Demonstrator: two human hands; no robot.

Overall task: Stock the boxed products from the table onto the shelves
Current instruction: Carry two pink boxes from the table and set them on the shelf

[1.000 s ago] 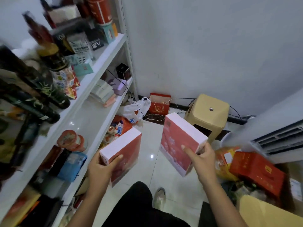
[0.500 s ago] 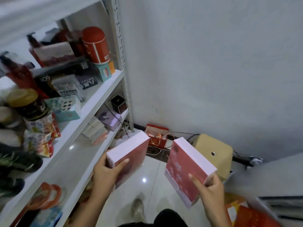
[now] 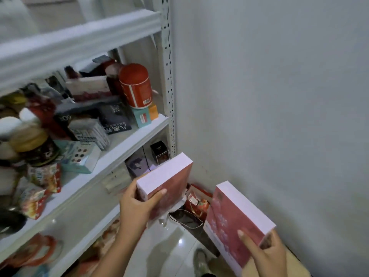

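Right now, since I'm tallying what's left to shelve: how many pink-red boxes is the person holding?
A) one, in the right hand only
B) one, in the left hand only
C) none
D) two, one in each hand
D: the left hand grips one pink-red box and the right hand grips a second box, neither yet set on a shelf.
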